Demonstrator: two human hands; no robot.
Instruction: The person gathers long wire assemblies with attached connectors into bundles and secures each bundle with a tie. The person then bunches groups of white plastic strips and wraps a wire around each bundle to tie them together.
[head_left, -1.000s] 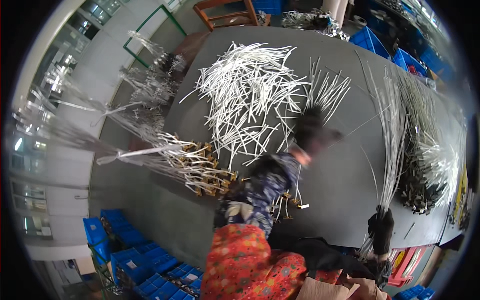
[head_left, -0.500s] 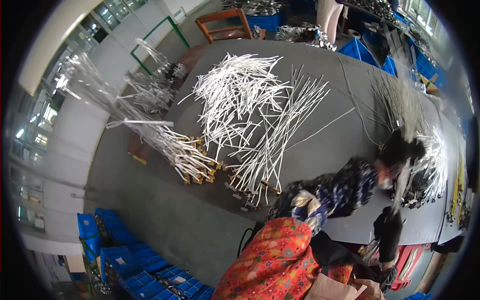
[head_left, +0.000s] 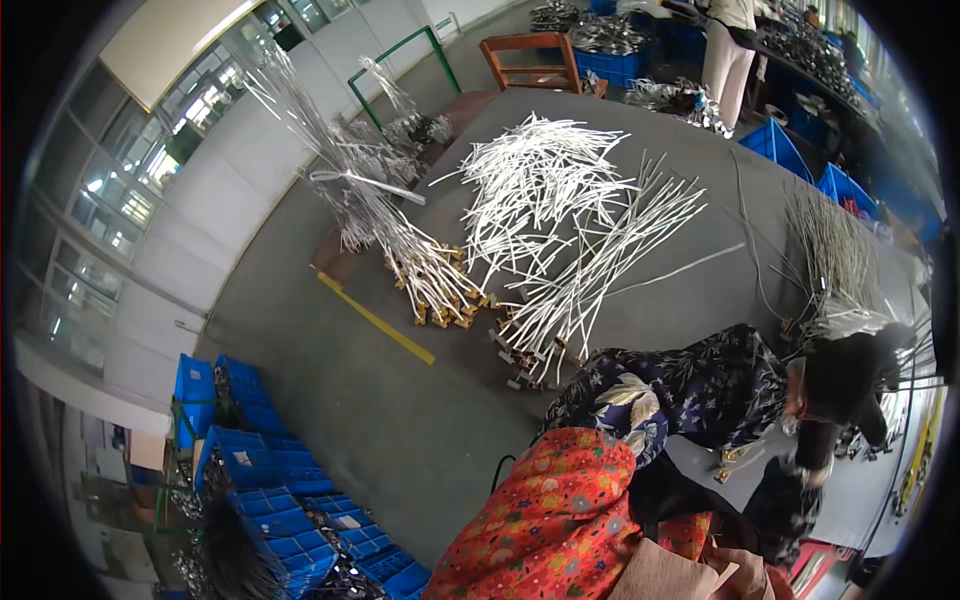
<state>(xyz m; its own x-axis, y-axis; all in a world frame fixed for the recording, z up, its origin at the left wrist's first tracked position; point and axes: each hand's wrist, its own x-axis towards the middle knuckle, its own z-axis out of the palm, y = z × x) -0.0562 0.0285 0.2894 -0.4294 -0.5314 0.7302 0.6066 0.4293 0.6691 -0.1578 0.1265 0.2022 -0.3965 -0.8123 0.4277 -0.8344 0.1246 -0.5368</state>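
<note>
Red floral fabric point(head_left: 545, 530) nearest, low centre, below a dark flower-print sleeve point(head_left: 690, 390) reaching right across the grey table point(head_left: 690, 300). Left hand point(head_left: 845, 375) in a dark glove at the sleeve's end, far right of the table, blurred; fingers seemingly curled about thin grey wires point(head_left: 835, 250), grip not certain. Right hand point(head_left: 790, 495), also dark-gloved, lower at the near right table edge; how far open and what held, cannot tell. Small brass fittings point(head_left: 725, 465) between the two hands, on the table. Blue plastic crates point(head_left: 270, 490) stacked on the floor, near left. Mid-table: bundle of white tubes with brass ends point(head_left: 580, 280), fanned toward the near edge. Beyond: larger white tube heap point(head_left: 540, 175). Far left: silver tube sheaf point(head_left: 350, 190) leaning over the floor. Farthest: wooden chair point(head_left: 530, 60), a standing person point(head_left: 725, 50).
</note>
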